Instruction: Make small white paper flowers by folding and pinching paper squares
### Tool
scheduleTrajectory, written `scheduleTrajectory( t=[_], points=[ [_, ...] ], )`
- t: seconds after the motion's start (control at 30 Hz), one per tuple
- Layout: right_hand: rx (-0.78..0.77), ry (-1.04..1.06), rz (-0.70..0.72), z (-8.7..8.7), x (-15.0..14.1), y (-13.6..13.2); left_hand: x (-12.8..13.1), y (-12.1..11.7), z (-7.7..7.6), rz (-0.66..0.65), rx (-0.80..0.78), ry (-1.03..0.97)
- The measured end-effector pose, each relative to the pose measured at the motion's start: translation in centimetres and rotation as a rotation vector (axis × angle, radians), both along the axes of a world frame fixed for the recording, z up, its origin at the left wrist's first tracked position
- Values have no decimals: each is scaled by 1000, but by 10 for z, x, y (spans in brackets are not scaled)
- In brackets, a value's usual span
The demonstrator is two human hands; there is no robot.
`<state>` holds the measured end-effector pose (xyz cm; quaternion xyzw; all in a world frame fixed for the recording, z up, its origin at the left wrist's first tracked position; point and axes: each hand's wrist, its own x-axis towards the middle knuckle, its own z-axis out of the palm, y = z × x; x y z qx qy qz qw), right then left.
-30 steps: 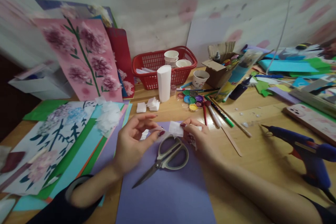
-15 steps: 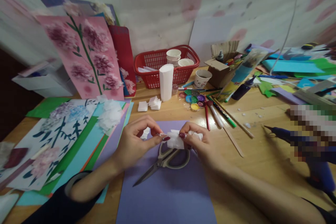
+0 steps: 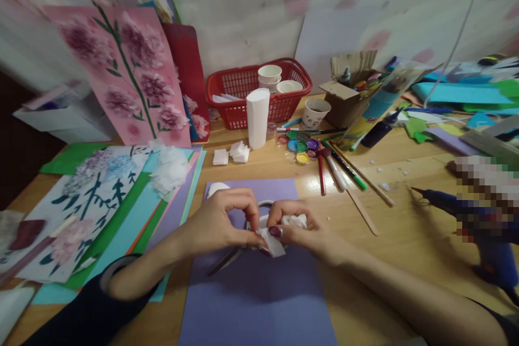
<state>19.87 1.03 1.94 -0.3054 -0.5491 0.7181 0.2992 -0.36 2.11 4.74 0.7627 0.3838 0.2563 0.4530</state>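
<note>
Both hands work close together over here: the left hand (image 3: 225,221) and right hand (image 3: 310,233) pinch 1 small white paper (image 3: 277,247) over the partly hidden scissors (image 3: 225,261) and a purple sheet (image 3: 259,303). The right also cups a crumpled white bunch (image 3: 295,220); beyond, 2 little white stacks (image 3: 239,152) sit on the desk (image 3: 279,170).

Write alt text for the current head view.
A person's left hand and right hand pinch white paper over scissors on a purple sheet. Behind are a white cylinder and a red basket holding cups; pink flower artwork stands at left, a glue gun lies at right.
</note>
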Motion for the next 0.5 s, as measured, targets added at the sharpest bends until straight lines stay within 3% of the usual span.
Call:
scheduleTrajectory(
  t=[0.33, 0.5],
  points=[
    [174, -9, 47, 4, -3, 0, 2, -3, 4, -55, -24, 57],
    [176, -17, 70, 4, -4, 0, 2, -2, 2, -59, -16, 75]
  ],
)
